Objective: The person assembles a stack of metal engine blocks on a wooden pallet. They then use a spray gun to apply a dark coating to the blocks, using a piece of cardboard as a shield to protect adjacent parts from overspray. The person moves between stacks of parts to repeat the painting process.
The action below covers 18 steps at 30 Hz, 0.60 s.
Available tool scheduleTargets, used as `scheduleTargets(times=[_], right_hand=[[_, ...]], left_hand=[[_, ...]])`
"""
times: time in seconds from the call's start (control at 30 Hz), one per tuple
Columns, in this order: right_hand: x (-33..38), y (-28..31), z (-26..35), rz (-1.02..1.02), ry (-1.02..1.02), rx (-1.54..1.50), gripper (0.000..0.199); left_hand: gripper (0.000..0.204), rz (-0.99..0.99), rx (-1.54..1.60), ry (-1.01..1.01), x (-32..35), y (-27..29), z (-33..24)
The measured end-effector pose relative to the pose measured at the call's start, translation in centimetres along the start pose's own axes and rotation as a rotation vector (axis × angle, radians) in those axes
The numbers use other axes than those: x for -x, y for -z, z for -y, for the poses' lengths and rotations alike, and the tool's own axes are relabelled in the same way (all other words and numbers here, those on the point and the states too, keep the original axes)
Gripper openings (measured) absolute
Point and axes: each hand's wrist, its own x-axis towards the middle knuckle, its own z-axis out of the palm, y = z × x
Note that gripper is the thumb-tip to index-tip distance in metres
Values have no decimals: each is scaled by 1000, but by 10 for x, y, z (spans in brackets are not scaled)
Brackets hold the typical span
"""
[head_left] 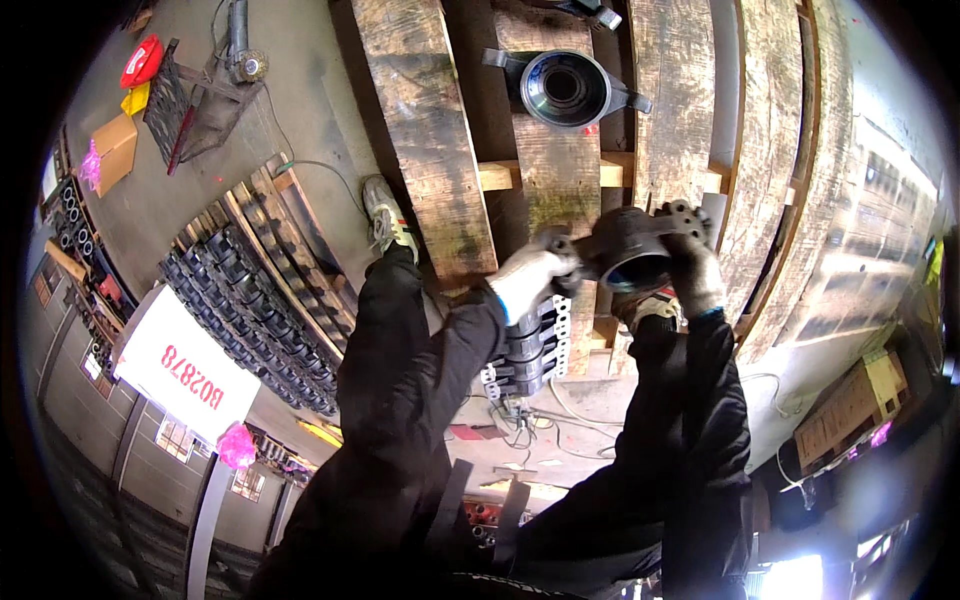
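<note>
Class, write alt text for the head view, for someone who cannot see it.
A person's left hand and right hand, both gloved, hold a dark metal part over a wooden pallet; a similar part lies on it, round opening up.

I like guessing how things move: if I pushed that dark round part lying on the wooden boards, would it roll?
The dark round part has two arms sticking out, so it probably wouldn't roll far. It looks metal, so likely heavy and stiff. Gaps between the boards might catch it.

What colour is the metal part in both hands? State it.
The metal part is dark grey, clearest in the head view.
</note>
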Motion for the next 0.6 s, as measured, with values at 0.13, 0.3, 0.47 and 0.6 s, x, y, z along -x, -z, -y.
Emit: scheduleTargets(times=[0.13, 0.3, 0.47, 0.6], right_hand=[[-32, -31, 84, -128, 124, -47, 37], [-61, -76, 126, 86, -497, -1203, 45], [-58, -123, 126, 240, -431, -794, 32], [-36, -137, 111, 273, -259, -256, 39]], left_hand=[[31, -142, -542, -235, 42, 53, -26], [54, -359, -872, -271, 72, 115, -38], [53, -464, -987, -294, 85, 146, -21], [57, -438, -1044, -442, 85, 163, 24]])
